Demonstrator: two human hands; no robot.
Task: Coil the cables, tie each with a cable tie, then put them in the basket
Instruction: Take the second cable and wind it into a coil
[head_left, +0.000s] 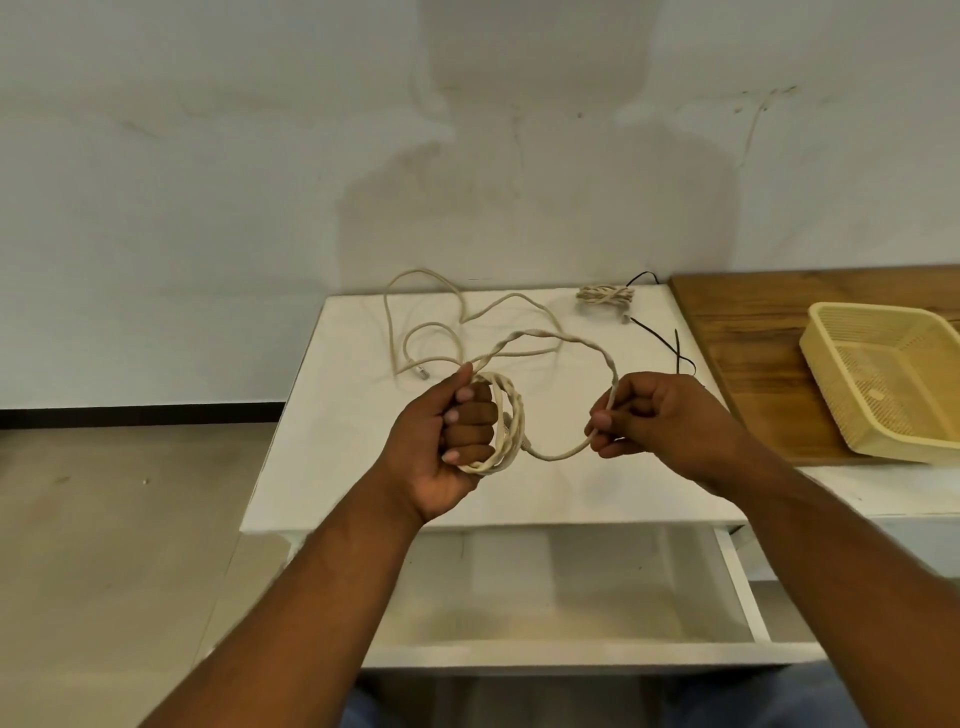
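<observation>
While the left hand (447, 441) clenches round a coil (511, 415) of pale cable held above the white table (332, 415), the right hand (670, 415) pinches the free run of the same cable between thumb and fingers, near the coil. One arc of cable rises between the two hands, and a shorter loop hangs below them.

Risks from this point:
- If the left-hand grip slackens, the turns are likely to spring apart, since the cable looks stiff and twisted.
- If the right hand lays the next turn with that twist left in, the loop may kink or sit crooked on the coil.
- Both hands are occupied (neither can reach for a tie without letting go), so the coil will need pinning in one hand before tying.

Surroundings:
- A loose cable (431, 324) sprawls over the far left of the table. Whether it joins the held one cannot be told.
- A coiled bundle (605, 294) lies at the far edge, with black ties (677, 349) near it.
- The basket (893, 384) sits on a wooden board (769, 332) to the right, well apart from the hands.
- An open drawer (545, 597) juts out below the hands.
</observation>
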